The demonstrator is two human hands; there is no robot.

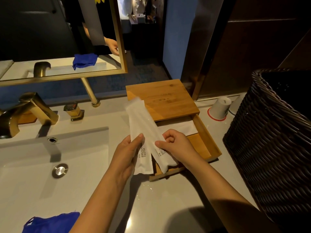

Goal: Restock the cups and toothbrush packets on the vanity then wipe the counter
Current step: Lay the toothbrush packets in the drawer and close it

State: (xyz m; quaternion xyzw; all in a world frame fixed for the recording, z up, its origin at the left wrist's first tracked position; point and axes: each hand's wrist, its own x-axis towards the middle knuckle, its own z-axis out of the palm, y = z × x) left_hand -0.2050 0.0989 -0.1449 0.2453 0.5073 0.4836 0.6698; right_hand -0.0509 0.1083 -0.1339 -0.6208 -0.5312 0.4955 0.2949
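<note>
White toothbrush packets are fanned above the open drawer of the bamboo box [161, 98] on the vanity counter [168, 207]: the left hand [125, 154] pinches one packet [143, 153], the right hand [175, 144] pinches the other packet [162, 154]. Upturned cups [219, 107] stand beside a wicker basket [269, 132].

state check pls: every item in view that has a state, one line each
left hand: grip shut on toothbrush packet
right hand: grip shut on second toothbrush packet
wooden box: drawer pulled open, white packet inside
cup: upside down on counter
blue cloth: crumpled, lying on counter edge
faucet: no water running
</note>
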